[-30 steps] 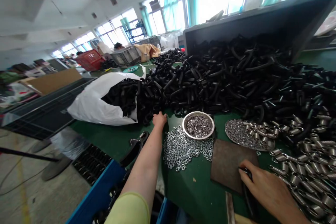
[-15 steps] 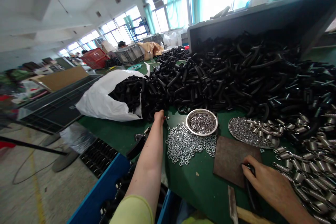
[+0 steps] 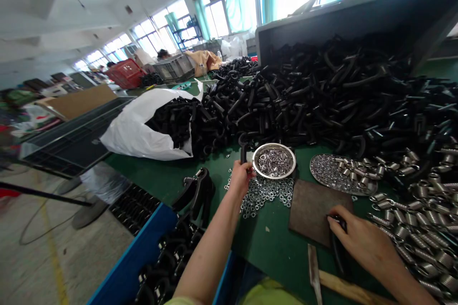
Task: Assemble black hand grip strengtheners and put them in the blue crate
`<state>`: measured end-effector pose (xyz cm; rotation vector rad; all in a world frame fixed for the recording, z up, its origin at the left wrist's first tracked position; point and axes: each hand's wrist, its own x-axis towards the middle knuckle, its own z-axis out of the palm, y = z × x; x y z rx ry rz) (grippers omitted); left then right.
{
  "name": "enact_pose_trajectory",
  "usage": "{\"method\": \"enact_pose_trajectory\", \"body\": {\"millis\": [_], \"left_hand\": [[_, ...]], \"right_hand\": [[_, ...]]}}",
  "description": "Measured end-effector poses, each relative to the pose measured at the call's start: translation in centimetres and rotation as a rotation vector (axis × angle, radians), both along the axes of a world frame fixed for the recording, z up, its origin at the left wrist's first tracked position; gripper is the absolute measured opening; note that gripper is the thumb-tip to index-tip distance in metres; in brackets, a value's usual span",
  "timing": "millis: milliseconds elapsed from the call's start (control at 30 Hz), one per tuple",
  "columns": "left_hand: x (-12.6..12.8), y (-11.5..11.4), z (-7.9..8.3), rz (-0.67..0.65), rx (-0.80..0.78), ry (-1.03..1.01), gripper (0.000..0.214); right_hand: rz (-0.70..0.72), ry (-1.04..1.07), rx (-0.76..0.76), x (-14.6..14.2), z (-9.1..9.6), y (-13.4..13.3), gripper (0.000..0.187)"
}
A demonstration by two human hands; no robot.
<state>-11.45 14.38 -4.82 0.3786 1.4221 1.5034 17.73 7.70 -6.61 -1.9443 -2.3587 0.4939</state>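
L hand (image 3: 240, 180) pinching blk curved rod (image 3: 244, 152); R hand (image 3: 352, 233) gripping blk bar (image 3: 338, 250).
Blue crate (image 3: 143, 243) sitting left of L hand; rod rising upright from L fingers, long axis vertical, hook end curling left; steel bowl (image 3: 274, 176) just right, hex nuts (image 3: 266, 195) beneath hand; R hand closed, bar's long axis running back toward body, brown pad (image 3: 307, 214) under hand, coil springs (image 3: 418, 233) right.

Black U-shaped part (image 3: 244, 148) stands upright in left hand (image 3: 240, 178).
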Motion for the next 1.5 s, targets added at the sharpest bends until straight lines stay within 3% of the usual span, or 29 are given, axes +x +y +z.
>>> {"method": "enact_pose_trajectory", "body": {"millis": [100,200,367,500,733,1000,1167,1300,1367,1433,1500], "left_hand": [[2.6,-3.2,1.2,-0.068,0.225,0.076,0.034],[4.0,-5.6,2.5,-0.243,0.357,0.065,0.033],[6.3,-6.9,3.6,-0.548,0.269,-0.058,0.028],[9.3,-8.1,3.0,-0.741,0.196,-0.186,0.030],[12.4,-10.3,1.9,-0.928,0.202,-0.309,0.040],[13.3,-11.0,3.4,-0.933,0.108,-0.057,0.039],[12.9,-11.3,3.3,-0.987,0.044,0.062,0.037],[12.5,-11.1,2.9,-0.911,0.032,-0.039,0.049],[12.4,-10.8,2.9,-0.839,0.036,-0.092,0.050],[12.3,-10.6,2.9,-0.795,0.026,-0.093,0.054],[12.1,-10.5,2.9,-0.760,0.053,0.013,0.063]], "right_hand": [[-0.027,0.112,0.001,0.4,-0.1,-0.1,0.026],[-0.035,0.367,-0.018,0.7,0.3,-0.5,0.026],[-0.082,0.783,-0.045,0.0,2.6,-1.6,0.031],[-0.172,1.001,0.080,-1.2,5.0,-2.4,0.029],[-0.199,1.015,0.310,-2.0,6.6,-3.5,0.024],[-0.105,0.797,0.478,-2.0,6.7,-4.1,0.021],[-0.057,0.744,0.403,-1.7,6.5,-3.9,0.023],[0.149,0.764,0.256,-1.1,6.6,-3.0,0.023],[0.244,0.756,0.317,-0.8,6.4,-2.8,0.020],[0.239,0.736,0.435,-0.7,5.9,-2.7,0.017],[0.131,0.752,0.436,-0.8,5.2,-2.8,0.017]]}}
